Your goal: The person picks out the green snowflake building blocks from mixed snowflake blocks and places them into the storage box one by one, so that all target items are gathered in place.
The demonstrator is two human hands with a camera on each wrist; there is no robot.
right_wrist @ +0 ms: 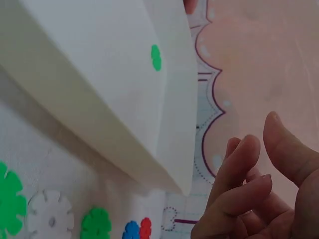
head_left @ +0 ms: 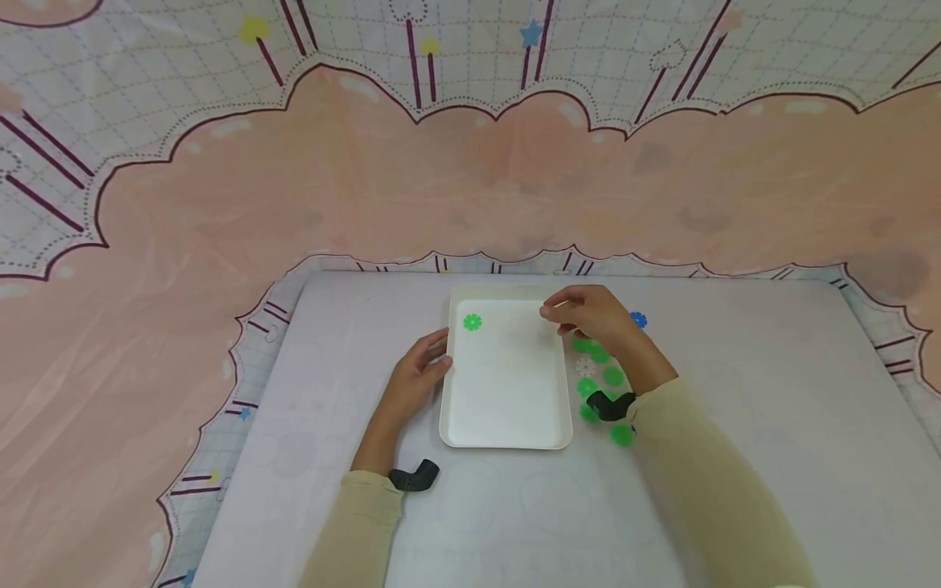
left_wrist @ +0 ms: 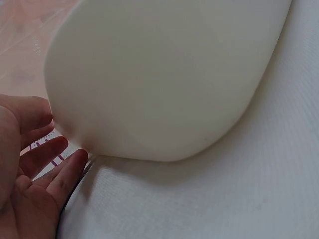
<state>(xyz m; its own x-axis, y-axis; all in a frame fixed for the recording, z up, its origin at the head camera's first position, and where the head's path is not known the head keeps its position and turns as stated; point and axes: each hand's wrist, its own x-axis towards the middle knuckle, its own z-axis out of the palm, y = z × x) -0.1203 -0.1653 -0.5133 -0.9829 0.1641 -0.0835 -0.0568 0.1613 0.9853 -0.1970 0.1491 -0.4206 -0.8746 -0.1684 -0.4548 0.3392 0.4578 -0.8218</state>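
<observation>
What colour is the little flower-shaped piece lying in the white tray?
Bright green. The flower piece shows best in the head view, in the tray's far left corner.

Pink patterned cloth (head_left: 441, 188), possibly a backdrop

Left hand (head_left: 417, 371): forearm extended forward, palm turned inward, fingers (left_wrist: 60, 177) straight and relaxed, holding nothing. Right hand (head_left: 588, 314): forearm angled forward and inward, wrist raised, fingers (right_wrist: 239, 169) loosely curled, thumb apart from them, nothing between them. Both arms wear long pale sleeves with a dark wrist mount.
</observation>
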